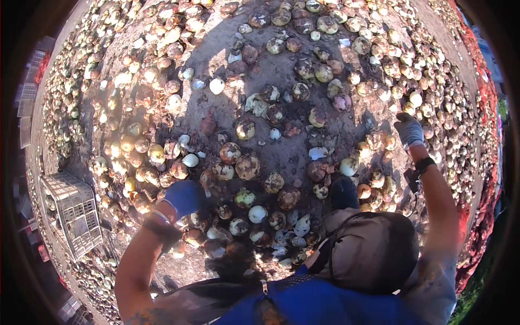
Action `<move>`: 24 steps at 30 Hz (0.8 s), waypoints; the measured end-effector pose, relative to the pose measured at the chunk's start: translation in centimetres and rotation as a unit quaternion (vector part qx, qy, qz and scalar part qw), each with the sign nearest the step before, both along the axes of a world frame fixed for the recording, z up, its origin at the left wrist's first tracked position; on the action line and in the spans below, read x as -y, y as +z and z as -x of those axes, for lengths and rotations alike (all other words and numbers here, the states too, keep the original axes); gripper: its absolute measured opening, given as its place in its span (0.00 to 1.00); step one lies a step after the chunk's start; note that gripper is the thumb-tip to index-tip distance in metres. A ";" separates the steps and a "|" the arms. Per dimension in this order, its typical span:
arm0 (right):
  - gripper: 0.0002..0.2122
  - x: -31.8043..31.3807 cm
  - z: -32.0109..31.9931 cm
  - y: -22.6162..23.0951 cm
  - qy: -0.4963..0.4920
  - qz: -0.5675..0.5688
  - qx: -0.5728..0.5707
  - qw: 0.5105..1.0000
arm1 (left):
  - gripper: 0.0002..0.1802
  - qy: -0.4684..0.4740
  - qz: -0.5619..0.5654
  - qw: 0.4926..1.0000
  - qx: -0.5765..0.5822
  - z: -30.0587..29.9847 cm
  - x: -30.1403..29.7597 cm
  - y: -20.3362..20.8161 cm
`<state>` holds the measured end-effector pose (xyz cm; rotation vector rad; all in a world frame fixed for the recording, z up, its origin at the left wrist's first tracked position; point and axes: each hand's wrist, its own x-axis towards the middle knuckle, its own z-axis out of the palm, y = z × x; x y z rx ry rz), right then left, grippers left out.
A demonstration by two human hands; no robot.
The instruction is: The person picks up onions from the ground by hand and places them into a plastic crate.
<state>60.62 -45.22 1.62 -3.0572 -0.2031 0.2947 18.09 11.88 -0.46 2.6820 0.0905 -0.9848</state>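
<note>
Head view: the blue-gloved left hand (185,196) reaches down among the onions (247,167) on the ground (281,70), its grip hidden. The grey-gloved right hand (409,130) hovers over onions, loosely open, empty.

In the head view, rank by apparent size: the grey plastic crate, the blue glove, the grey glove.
1. Grey plastic crate, clearly largest.
2. Blue glove on the left hand.
3. Grey glove on the right hand, slightly smaller; it sits farther from the camera, so the gloves' ranking is unsure.
</note>
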 end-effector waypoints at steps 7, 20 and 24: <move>0.18 -14.1 5.8 -4.9 0.213 -0.151 0.060 0.964 | 0.21 0.145 -0.072 0.903 0.398 -18.1 2.8 4.4; 0.23 -13.9 6.0 -9.7 0.397 -0.149 0.068 0.903 | 0.25 0.067 -0.150 0.961 0.221 -13.3 -4.7 12.4; 0.23 -14.0 5.4 -9.3 0.397 -0.143 0.060 0.905 | 0.25 0.042 -0.357 0.902 0.241 -17.3 -14.5 27.6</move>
